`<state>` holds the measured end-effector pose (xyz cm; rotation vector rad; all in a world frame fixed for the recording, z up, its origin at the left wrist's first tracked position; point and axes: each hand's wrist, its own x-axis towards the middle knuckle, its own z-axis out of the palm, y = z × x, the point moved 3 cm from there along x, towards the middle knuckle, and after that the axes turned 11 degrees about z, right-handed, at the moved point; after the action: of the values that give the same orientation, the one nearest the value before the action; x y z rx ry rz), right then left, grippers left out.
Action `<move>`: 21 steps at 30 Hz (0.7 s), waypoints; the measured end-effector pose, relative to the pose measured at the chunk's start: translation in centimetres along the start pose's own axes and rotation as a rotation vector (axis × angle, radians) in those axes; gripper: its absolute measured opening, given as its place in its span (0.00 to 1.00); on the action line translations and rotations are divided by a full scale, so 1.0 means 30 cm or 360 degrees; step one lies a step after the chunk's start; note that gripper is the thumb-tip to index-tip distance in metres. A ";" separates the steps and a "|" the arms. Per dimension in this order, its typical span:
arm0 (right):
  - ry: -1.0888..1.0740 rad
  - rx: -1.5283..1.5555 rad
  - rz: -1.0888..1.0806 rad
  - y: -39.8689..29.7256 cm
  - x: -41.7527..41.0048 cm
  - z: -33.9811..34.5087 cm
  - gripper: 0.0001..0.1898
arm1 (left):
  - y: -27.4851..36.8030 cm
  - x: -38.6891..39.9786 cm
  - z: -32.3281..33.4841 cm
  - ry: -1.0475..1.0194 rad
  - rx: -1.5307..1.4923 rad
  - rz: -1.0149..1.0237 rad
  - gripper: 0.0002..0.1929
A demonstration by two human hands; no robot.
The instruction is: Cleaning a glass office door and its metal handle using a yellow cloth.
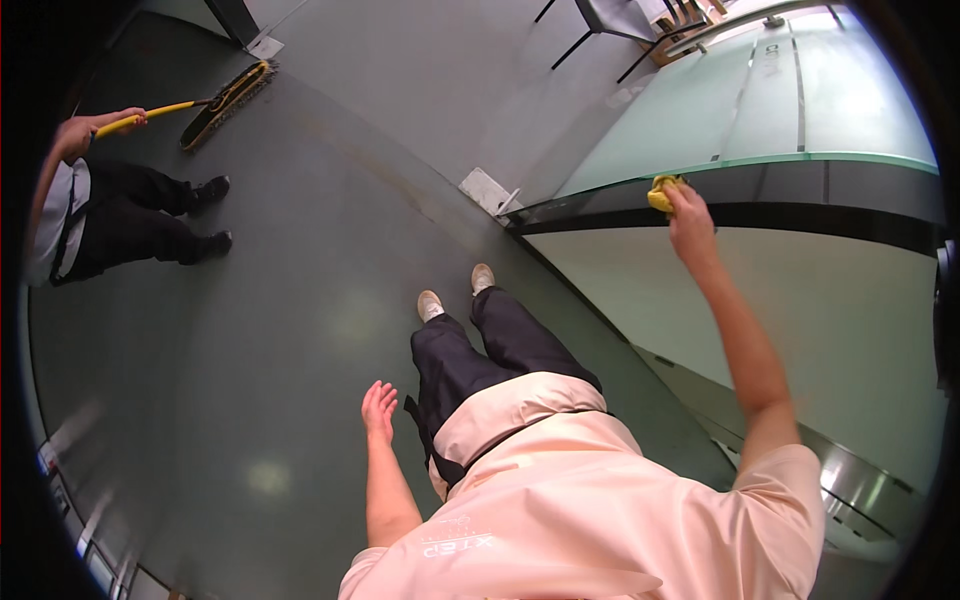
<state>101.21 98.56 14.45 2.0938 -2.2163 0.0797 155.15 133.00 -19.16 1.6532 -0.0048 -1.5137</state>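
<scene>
My right hand grips a bunched yellow cloth. Arm stretched out, I have it at the dark frame bar of a glass door or partition; whether it presses on the surface is hard to tell. A frosted glass panel lies beyond the bar, and a pale panel fills the near side. My left hand hangs beside my hip with its fingers slightly apart and nothing in it.
To the left, another person holds a yellow-handled push broom on the grey floor. A metal floor plate sits at the partition's corner. Beyond the glass stands a dark chair. A curved metal handle runs along the panel's top.
</scene>
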 end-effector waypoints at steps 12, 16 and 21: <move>0.0689 0.1523 0.1594 -0.092 -0.004 0.721 0.19 | 0.322 -0.023 0.252 -0.0080 0.0201 0.0231 0.20; 0.0572 0.1080 0.1781 -0.170 0.120 0.912 0.19 | 0.313 -0.016 0.268 -0.0044 0.0348 0.0058 0.21; 0.0248 0.0836 0.1958 -0.173 0.135 1.234 0.17 | 0.282 0.028 0.281 -0.0114 0.0664 -0.0229 0.22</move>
<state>105.02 90.51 -22.07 0.4410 -3.1715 0.9114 153.00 122.45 -13.95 1.9563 -0.2614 -1.7679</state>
